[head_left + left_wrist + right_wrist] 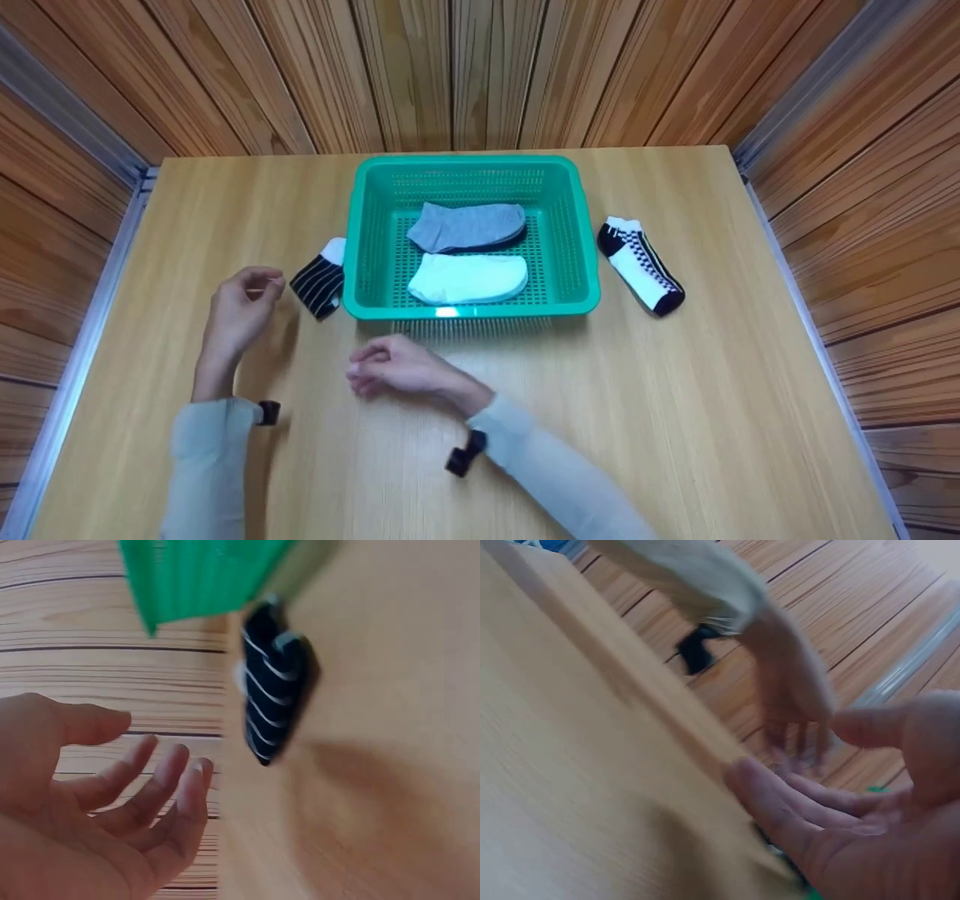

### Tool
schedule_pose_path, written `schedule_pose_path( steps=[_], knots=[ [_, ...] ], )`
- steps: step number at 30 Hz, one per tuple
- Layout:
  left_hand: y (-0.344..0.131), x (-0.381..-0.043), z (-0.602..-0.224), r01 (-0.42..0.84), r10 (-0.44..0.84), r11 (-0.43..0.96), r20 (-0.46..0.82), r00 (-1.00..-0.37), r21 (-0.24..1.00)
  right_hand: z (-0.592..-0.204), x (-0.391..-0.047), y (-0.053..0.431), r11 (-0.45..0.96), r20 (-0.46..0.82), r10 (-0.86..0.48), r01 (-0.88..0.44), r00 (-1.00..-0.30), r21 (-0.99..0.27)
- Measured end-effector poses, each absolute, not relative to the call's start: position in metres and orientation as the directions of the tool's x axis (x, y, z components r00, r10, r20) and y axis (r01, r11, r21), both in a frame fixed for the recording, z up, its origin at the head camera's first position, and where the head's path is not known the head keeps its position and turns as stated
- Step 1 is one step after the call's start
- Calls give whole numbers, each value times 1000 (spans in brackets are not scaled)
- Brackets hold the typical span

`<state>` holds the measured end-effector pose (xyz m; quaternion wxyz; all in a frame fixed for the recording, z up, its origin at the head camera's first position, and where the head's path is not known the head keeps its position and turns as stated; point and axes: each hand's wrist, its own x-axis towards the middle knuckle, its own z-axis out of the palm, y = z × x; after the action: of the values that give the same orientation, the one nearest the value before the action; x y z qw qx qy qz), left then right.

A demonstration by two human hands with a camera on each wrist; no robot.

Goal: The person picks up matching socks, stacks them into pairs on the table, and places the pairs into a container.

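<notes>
My left hand point(240, 307) hovers over the table just left of a black sock with white stripes point(319, 279); its fingers are loosely bent and hold nothing. In the left wrist view a gap separates those fingers from the striped sock point(274, 690). My right hand point(397, 365) is in front of the basket, pointing left, with relaxed fingers and nothing in them. Inside the green basket point(469, 309) lie a grey sock point(469, 225), with something dark under it, and a white sock point(469, 279). A black-and-white checkered sock point(641, 266) lies right of the basket.
The wooden table point(712, 420) carries the basket at its back middle. Wood-panelled walls point(487, 75) enclose the back and both sides, with metal rails point(75, 397) along the side edges. Each wrist wears a small black camera point(465, 452).
</notes>
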<state>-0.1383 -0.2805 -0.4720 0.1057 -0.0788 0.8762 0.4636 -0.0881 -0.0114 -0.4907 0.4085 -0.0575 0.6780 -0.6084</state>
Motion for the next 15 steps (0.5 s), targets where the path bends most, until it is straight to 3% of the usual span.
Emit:
schedule_pose_path(
  steps=[4,8,15],
  knots=[
    [-283,-160,-480,-200,44,592,-279,-959,781,-514,-93,-42,-33,-562,-443,640,-698,-768],
    [-281,-180,-486,-117,154,639,-275,-949,761,-529,-95,-72,-298,-583,-292,651,-758,-698],
    [-270,-210,-494,-40,200,735,-273,-941,677,-533,-107,-106,-292,-548,-33,533,-836,-794]
  ],
)
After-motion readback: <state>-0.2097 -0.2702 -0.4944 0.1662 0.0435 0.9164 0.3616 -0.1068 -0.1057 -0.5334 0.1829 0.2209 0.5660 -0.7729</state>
